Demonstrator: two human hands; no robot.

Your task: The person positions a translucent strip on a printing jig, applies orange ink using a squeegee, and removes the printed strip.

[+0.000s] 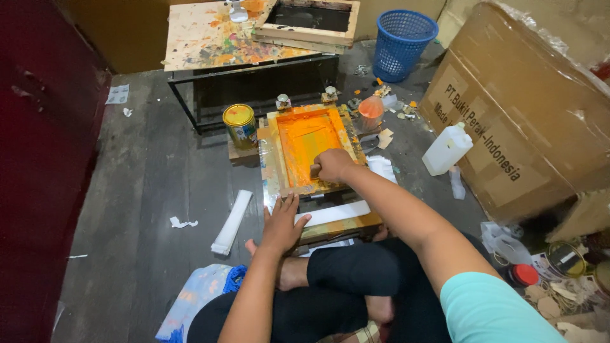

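Crossed legs (330,286) fill the foreground. Left hand (281,222), fingers spread flat, presses the near edge of the screen-printing frame (308,149) on the floor; right hand (333,165) is closed on a squeegee (316,170) at the frame's near end. Orange ink coats the mesh. Paint tin (239,124) stands just beside. Risk: a shifting frame would smear the print.

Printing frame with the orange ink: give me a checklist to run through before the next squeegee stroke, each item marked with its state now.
1. Right hand grips squeegee: ok.
2. Left hand presses flat on the printing frame, near corner: ok.
3. Orange ink covers the mesh: ok.
4. Paint can stands clear of the frame: ok.
5. Piece under the mesh aligned: cannot tell.
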